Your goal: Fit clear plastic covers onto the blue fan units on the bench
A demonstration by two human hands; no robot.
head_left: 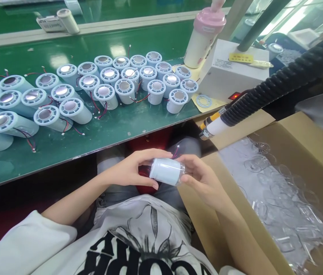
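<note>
White plastic cylinder [165,170] held between left hand [130,170] and right hand [203,179]

Both my forearms reach in low over my lap. My left hand [130,170] curls inward with its fingers [152,153] bent, thumb underneath. My right hand [204,179] faces it, palm turned left, fingers closed in a pinch.

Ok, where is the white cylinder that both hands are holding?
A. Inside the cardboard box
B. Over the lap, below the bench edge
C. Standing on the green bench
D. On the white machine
B: the white cylinder lies sideways between the left hand and right hand, over the lap below the green bench edge.
</note>
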